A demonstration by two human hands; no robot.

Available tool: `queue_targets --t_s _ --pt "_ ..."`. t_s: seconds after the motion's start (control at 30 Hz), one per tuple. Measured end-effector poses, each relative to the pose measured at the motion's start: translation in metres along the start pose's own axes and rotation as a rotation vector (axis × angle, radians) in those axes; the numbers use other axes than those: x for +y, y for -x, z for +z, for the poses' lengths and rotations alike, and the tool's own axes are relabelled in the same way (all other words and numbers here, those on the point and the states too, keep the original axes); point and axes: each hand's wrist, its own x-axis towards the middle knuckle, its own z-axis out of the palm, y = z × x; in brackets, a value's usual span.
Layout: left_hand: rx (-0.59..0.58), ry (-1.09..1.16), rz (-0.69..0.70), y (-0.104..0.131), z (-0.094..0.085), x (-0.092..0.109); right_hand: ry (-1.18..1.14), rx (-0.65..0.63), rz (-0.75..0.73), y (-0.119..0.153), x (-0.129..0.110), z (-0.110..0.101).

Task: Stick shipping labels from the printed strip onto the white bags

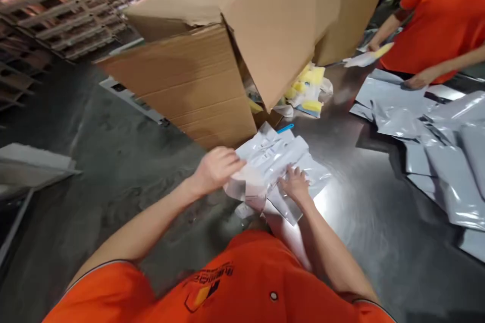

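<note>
An orange shirt occupies the bottom of the frame. At center, the left hand meets the left edge of the white plastic bags. Its grip is curled; whether it is closed on the film cannot be determined. The right hand rests on the same bags, grip open, fingers spread. The bags lie at center on the metal surface. A blue handle projects just beyond them. At right, a pile of gray-white bags covers the surface. A cardboard box fills the upper center; yellow-and-white packets lie beside its opening. At upper right, a co-worker has 1 hand on a yellow-and-white item. Pallets stand at upper left.
</note>
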Motion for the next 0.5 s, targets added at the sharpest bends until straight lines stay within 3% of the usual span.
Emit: queue_targets --t_s 0.07,0.13,0.2,0.27,0.37,0.47,0.5 --pt "0.172 -0.063 0.079 -0.005 -0.029 0.003 -0.202 -0.104 -0.209 -0.004 -0.023 -0.037" --pt "0.274 -0.048 0.19 -0.009 -0.049 0.01 -0.495 -0.368 -0.428 0.002 -0.052 -0.064" --pt "0.345 0.029 0.248 -0.015 -0.06 0.017 -0.701 -0.62 -0.527 0.017 -0.084 -0.074" --pt "0.359 0.071 0.239 -0.023 -0.064 0.021 -0.806 -0.72 -0.507 0.034 -0.112 -0.07" --pt "0.477 -0.008 0.109 -0.027 -0.058 0.02 -0.926 -0.657 -0.383 0.056 -0.132 -0.059" --pt "0.707 -0.152 -0.137 -0.011 -0.034 0.021 -1.088 -0.426 -0.243 0.067 -0.126 -0.058" --pt "0.72 -0.137 -0.21 -0.001 -0.021 0.025 -1.143 -0.353 -0.199 0.069 -0.122 -0.06"
